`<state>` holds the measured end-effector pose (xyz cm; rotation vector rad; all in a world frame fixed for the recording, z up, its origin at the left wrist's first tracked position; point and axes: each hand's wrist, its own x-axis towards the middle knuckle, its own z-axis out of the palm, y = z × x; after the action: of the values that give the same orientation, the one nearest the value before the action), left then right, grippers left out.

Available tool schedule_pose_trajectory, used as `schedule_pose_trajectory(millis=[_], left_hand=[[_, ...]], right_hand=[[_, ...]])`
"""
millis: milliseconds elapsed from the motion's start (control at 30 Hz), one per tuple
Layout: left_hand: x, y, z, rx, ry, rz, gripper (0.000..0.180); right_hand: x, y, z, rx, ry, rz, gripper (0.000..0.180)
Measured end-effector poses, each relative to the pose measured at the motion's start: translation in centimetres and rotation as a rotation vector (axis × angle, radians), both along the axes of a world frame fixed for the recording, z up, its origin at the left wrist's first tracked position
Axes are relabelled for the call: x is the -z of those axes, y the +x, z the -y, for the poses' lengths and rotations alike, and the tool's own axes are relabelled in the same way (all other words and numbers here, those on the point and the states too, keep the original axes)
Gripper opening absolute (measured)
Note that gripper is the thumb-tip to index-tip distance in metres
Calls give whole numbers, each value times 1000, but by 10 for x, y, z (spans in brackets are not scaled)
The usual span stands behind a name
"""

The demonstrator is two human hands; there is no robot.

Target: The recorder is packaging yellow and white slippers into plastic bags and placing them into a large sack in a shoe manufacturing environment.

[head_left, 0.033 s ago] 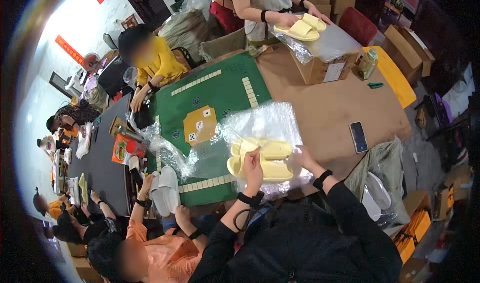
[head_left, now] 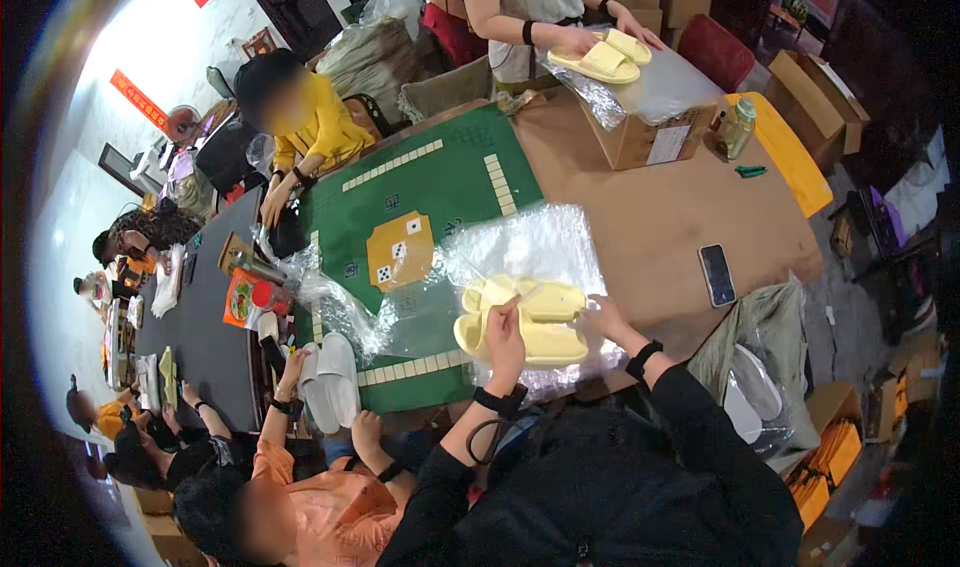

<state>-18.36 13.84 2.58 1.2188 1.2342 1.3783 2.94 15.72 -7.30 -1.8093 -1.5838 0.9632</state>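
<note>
A pair of pale yellow slippers (head_left: 535, 319) lies side by side on a crinkled clear plastic bag (head_left: 545, 242), at the near edge of a green game mat (head_left: 440, 182). My left hand (head_left: 506, 339) rests on the nearer slipper with its fingers curled over the top. At the right end of the pair, my right hand (head_left: 603, 319) grips the slippers. Both wrists wear black bands, and my sleeves are black.
A black phone (head_left: 716, 274) lies on the brown table (head_left: 650, 207) to the right. Across it, another person holds yellow slippers (head_left: 600, 57) over a cardboard box (head_left: 640, 135). A person in orange at my left handles white slippers (head_left: 330, 382). Boxes stand on the floor at right.
</note>
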Motion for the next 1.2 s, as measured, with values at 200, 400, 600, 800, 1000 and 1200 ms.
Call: schedule_pose_trajectory(millis=[200,400,600,800,1000,1200], left_hand=[[-42,-16,4,57,-18,98,6],[-75,-23,6,196,59,-169,4],[-99,-22,9,296,-15,-2,5],[-119,-8,13,537,-44,139,7],[-122,-5,2,483,-121,381,4],[-137,-8,-17,155,-15,369,7]], right_hand=[[-2,0,1,6,-88,-225,47],[-91,-14,3,-77,-434,-1088,39],[-106,-15,21,-68,-331,-1131,55],[-101,-12,26,20,-387,-1593,44],[-137,-5,32,-76,-196,-1193,45],[-261,33,16,191,-170,-979,18]])
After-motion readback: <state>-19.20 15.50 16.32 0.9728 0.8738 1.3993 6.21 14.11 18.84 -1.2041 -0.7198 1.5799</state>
